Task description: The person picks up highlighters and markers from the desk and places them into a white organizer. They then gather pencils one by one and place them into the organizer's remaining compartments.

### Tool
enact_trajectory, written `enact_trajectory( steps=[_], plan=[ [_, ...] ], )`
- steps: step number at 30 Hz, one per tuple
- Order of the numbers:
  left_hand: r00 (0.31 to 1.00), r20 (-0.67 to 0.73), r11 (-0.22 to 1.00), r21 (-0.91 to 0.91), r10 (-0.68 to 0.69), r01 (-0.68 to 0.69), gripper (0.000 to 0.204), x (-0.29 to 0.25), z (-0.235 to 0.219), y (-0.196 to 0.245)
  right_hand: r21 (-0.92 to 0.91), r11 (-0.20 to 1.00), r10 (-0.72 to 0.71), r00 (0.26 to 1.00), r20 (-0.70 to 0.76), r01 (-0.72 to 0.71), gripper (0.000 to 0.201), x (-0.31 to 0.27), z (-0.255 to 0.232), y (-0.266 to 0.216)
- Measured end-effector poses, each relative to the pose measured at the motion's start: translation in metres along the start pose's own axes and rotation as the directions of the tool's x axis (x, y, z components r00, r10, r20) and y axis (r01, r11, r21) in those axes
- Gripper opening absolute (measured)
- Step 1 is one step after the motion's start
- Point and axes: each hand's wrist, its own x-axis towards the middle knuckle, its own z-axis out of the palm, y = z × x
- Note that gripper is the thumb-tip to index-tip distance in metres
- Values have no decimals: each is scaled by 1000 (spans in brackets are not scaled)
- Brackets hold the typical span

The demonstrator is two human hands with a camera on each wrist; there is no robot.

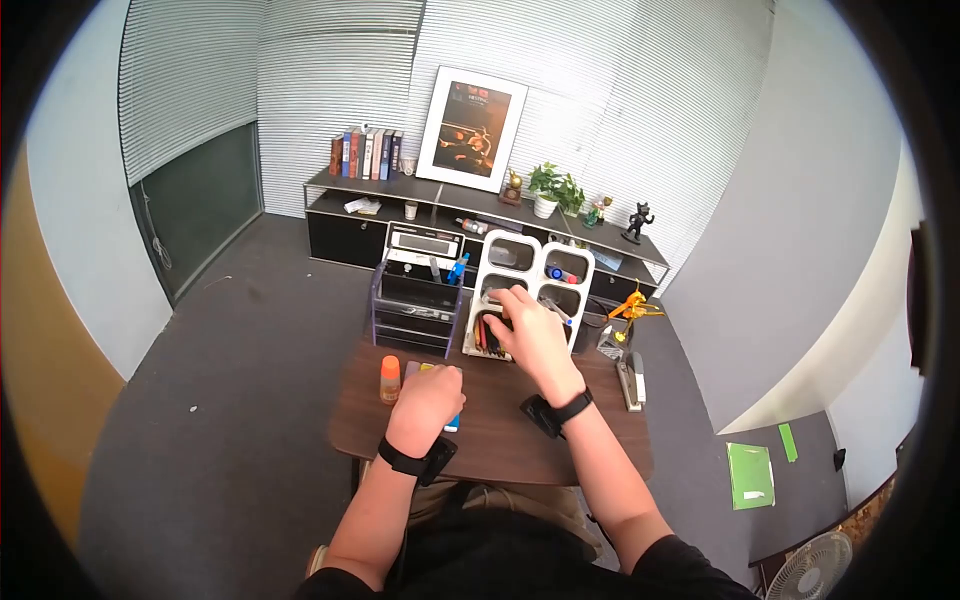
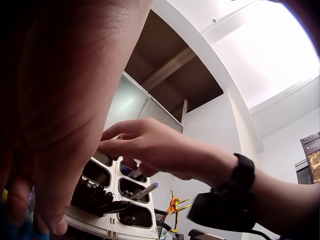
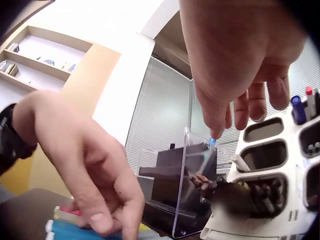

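My right hand [image 1: 530, 335] hovers over the white compartment organizer [image 3: 295, 165], fingers bent downward with nothing seen between them. Below it, dark pens and pencils [image 1: 487, 338] fill the lower left compartment. A blue marker [image 3: 298, 110] and a red-capped marker [image 3: 310, 100] stand in an upper compartment. My left hand [image 1: 428, 405] is low over the table, its loosely bent fingers at a blue block-like item [image 3: 80, 231] and a pink-and-yellow one [image 3: 67, 215]. Beside that hand stands an orange-capped bottle [image 1: 390, 380].
Left of the organizer stands a dark rack [image 1: 412, 330] with clear sides and blue pens [image 1: 458, 270] on top. A stapler [image 1: 632, 383] lies at the table's right edge, near an orange-and-gold figure [image 1: 632, 306]. Behind is a low cabinet [image 1: 345, 235].
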Motion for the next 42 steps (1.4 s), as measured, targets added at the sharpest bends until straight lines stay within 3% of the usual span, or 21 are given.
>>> enact_trajectory(
  steps=[6, 10, 14, 18, 21, 26, 29, 33, 34, 36, 38, 42],
  plan=[
    [997, -65, 999, -18, 32, -34, 13, 0, 10, -5, -57, 998, -31, 999, -26, 30, 12, 16, 41, 23],
    [997, -80, 998, -61, 13, -18, 12, 1, 14, -4, 0, 1000, -14, 978, -208, 14, 6, 3, 2, 19],
    [997, -75, 999, -25, 34, -36, 9, 2, 13, -2, 59, 995, 93, 942, -324, -78, 4, -29, -42, 20],
    [995, -100, 1000, -3, 6, -6, 9, 3, 14, 0, 49, 997, 78, 850, -522, -61, 9, -50, -68, 38],
    [997, -73, 999, -32, -2, 0, 21, 3, 19, -2, 43, 990, 135, 844, -518, -132, 7, -60, -74, 57],
    [998, -23, 997, -46, -59, 58, 22, 9, 23, -2, 6, 988, 141, 880, -453, -155, 5, -61, -65, 75],
    [997, -76, 1000, -2, 11, -11, 14, 7, 22, -5, 30, 987, 158, 889, -430, -161, 6, -62, -59, 71],
    [1000, -19, 999, -47, -19, 18, 15, 11, 26, -8, 27, 973, 225, 908, -354, -231, 5, -66, -51, 75],
    [998, 16, 997, -54, -52, 53, 16, 15, 28, -9, 1, 976, 203, 918, -340, -216, 6, -67, -50, 78],
    [1000, 11, 998, 57, 22, -23, 17, 19, 36, -18, 36, 976, 214, 936, -280, -213, 9, -68, -45, 87],
    [998, 63, 998, 67, 15, -19, 18, 27, 44, -25, 37, 974, 224, 947, -232, -222, 13, -69, -39, 94],
    [983, 181, 989, 141, 29, -55, 24, 40, 49, -38, 137, 947, 312, 935, -166, -291, 30, -80, -25, 100]
  ],
)
